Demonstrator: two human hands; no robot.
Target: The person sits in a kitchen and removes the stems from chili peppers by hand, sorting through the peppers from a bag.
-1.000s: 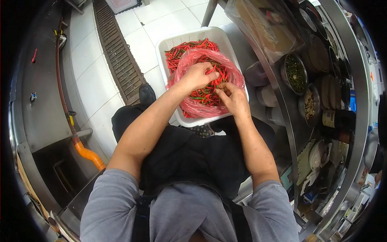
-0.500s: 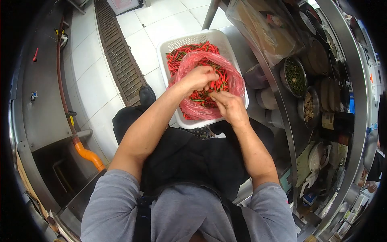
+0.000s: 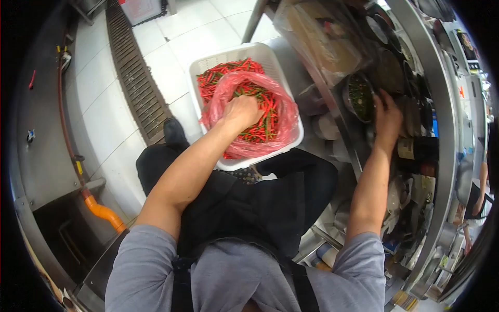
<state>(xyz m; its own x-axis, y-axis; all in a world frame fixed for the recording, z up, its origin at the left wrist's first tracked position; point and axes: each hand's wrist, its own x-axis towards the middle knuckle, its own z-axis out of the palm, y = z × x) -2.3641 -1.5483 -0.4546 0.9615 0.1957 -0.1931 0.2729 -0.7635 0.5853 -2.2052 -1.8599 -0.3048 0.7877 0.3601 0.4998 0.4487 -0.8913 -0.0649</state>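
A pink plastic bag (image 3: 238, 148) of red chili peppers (image 3: 267, 104), some with green stems, sits with its mouth spread inside a white plastic basket (image 3: 283, 67). My left hand (image 3: 243, 111) reaches into the bag, its fingers curled around chili peppers; the fingertips are partly hidden. Off to the right, my right hand (image 3: 388, 118) is at the rim of a metal bowl (image 3: 349, 99) on a shelf. Green bits (image 3: 361, 96), perhaps stems, fill that bowl. The right fingers are stretched out and apart, with nothing visible in them.
The steel shelf (image 3: 345, 132) runs along my right, holding stacked dishes, a dark bottle (image 3: 418, 149) and a plastic-wrapped package (image 3: 322, 41). A floor drain grate (image 3: 138, 83) crosses the white tiles. At left stands a steel unit with an orange pipe (image 3: 104, 209).
My right hand has left the bag and moved right to the bowl of green bits. My left hand has stayed in the bag among the chili peppers. The view has shifted slightly right.
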